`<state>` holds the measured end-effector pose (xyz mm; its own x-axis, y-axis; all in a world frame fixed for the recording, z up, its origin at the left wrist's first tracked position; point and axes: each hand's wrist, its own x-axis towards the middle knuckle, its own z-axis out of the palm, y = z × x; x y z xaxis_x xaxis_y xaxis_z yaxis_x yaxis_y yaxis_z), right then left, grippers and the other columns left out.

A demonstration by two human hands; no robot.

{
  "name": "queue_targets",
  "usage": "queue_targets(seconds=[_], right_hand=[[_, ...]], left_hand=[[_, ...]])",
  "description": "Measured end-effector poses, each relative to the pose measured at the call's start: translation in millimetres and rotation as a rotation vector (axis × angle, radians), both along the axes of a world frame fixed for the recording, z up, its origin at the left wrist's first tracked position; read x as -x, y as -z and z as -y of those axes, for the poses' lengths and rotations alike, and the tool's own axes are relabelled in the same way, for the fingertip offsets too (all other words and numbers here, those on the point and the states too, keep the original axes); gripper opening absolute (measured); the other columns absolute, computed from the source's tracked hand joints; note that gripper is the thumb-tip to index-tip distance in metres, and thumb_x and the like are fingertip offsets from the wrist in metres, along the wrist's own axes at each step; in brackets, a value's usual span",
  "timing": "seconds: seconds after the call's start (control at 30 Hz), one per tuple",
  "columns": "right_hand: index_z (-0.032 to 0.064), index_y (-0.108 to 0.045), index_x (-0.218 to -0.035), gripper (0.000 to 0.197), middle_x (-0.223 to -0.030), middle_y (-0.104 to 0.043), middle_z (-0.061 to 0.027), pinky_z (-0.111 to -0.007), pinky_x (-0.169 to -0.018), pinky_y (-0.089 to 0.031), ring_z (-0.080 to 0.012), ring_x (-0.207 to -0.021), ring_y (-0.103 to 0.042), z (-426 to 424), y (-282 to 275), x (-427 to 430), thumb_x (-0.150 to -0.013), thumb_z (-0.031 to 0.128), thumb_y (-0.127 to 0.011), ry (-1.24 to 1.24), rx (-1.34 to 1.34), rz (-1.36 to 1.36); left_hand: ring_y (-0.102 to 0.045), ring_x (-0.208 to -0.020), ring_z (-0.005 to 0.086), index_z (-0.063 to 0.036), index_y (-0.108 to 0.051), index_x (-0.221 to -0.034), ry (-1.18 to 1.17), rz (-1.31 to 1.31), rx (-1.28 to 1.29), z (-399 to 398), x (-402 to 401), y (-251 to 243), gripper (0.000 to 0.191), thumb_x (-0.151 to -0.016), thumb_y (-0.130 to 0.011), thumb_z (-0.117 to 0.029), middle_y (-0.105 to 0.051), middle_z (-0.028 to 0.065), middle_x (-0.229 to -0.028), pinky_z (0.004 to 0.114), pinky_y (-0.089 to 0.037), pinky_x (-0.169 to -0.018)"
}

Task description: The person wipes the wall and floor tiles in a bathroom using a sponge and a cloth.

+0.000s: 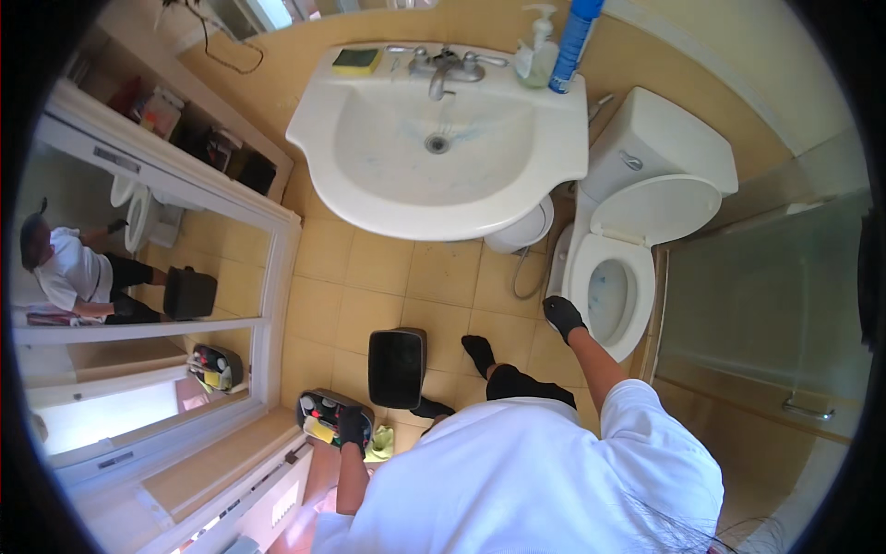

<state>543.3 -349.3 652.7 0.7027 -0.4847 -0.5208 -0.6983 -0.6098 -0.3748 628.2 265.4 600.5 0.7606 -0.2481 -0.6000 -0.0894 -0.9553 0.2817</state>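
My left hand (351, 426), in a black glove, is over the right part of a dark cleaning caddy (365, 404) on the floor. Bottles and a yellow item (319, 429) show inside it; whether my fingers grip anything there is hidden. In another black glove, my right hand (565, 317) hangs by the left side of the toilet bowl (578, 277), its fingers curled and their contents unclear. The toilet lid (657, 209) is raised, and blue marks (602, 280) show inside the bowl. Between my hands, a black bin (397, 367) stands on the tiles.
Ahead is a white sink (436, 215) with blue streaks in its basin. On its rim are a sponge (357, 61), a faucet (446, 69), a pump bottle (536, 55) and a blue can (573, 48). Mirrored doors (228, 277) border the left, a glass shower panel (761, 305) the right.
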Motion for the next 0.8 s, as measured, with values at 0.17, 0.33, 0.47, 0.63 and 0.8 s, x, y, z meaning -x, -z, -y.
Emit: queue_targets(seconds=[0.17, 0.33, 0.47, 0.63, 0.8], right_hand=[[0.0127, -0.054, -0.11, 0.033, -0.111, -0.055, -0.014, -0.037, -0.085, -0.043, -0.03, -0.102, -0.053, 36, -9, 29, -0.08, 0.017, -0.041, 0.244, -0.027, 0.085], [0.0051, -0.055, -0.108, 0.037, -0.103, -0.058, -0.013, -0.032, -0.083, -0.042, -0.0232, -0.094, -0.054, 114, 83, 214, -0.072, 0.009, -0.046, 0.628, -0.189, 0.4], [0.0071, -0.054, -0.11, 0.034, -0.095, -0.058, -0.0113, -0.029, -0.062, -0.043, -0.0198, -0.072, -0.052, 25, 29, 258, -0.077, 0.006, -0.045, 0.965, -0.349, 0.345], [0.013, -0.059, -0.095, 0.024, -0.075, -0.057, -0.0076, -0.028, -0.037, -0.034, -0.0166, -0.043, -0.044, -58, -17, 377, -0.08, 0.028, -0.048, 1.569, -0.624, 0.412], [0.015, -0.052, -0.072, 0.013, -0.056, -0.046, -0.0015, -0.027, -0.035, -0.029, -0.0133, -0.04, -0.038, -158, -28, 482, -0.08, 0.026, -0.051, 1.825, -0.48, 0.266]], left_hand=[[-0.057, -0.064, 0.019, 0.0006, -0.06, -0.085, -0.088, -0.019, 0.311, 92, -41, -77, 0.026, -0.079, -0.043, -0.019, -0.059, 0.0123, -0.076, 0.031, -0.045, -0.06], [-0.054, -0.069, 0.0157, -0.0027, -0.059, -0.09, 0.177, -0.393, 0.381, 184, -51, -103, 0.032, -0.084, -0.049, -0.032, -0.06, 0.0081, -0.08, 0.029, -0.045, -0.065], [-0.052, -0.062, 0.0139, -0.0028, -0.058, -0.093, 0.41, -0.284, 0.235, 150, -107, -106, 0.022, -0.084, -0.044, -0.018, -0.056, 0.0063, -0.074, 0.028, -0.044, -0.059], [-0.045, -0.052, 0.0116, -0.0063, -0.059, -0.084, -0.252, -0.305, 0.57, 209, -140, -88, 0.018, -0.082, -0.048, -0.021, -0.05, 0.0033, -0.064, 0.025, -0.039, -0.047], [-0.044, -0.049, 0.0114, -0.0059, -0.059, -0.083, -0.066, -0.292, 0.684, 276, -81, -93, 0.017, -0.081, -0.049, -0.019, -0.05, 0.0031, -0.062, 0.027, -0.037, -0.044]])
